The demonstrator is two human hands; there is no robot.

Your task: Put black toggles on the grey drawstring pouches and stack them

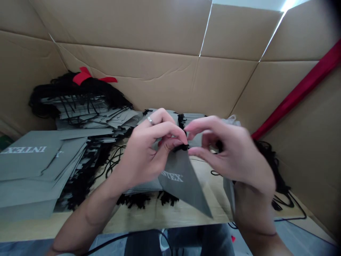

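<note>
A grey flat bag printed INTEX (183, 183) hangs slanted over the table, its top corner pinched between the thumb and forefinger of my left hand (153, 149). A black cord (182, 147) is bunched at that corner, beside my left fingertips. Close on the right, my right hand (226, 149) has its forefinger and thumb apart at the bunched cord. Its other fingers are curled in, with something black, seemingly cord, showing in them. A thin ring is on my left hand. The exact grip on the cord is partly hidden by the fingers.
Grey INTEX pieces (29, 156) lie stacked at the left, edged with black cord ends. Behind them is a pile topped with black cords (61, 85) and a red strip (82, 75). More black cords (269, 156) lie right. Cardboard walls (133, 64) surround the wooden table (183, 217).
</note>
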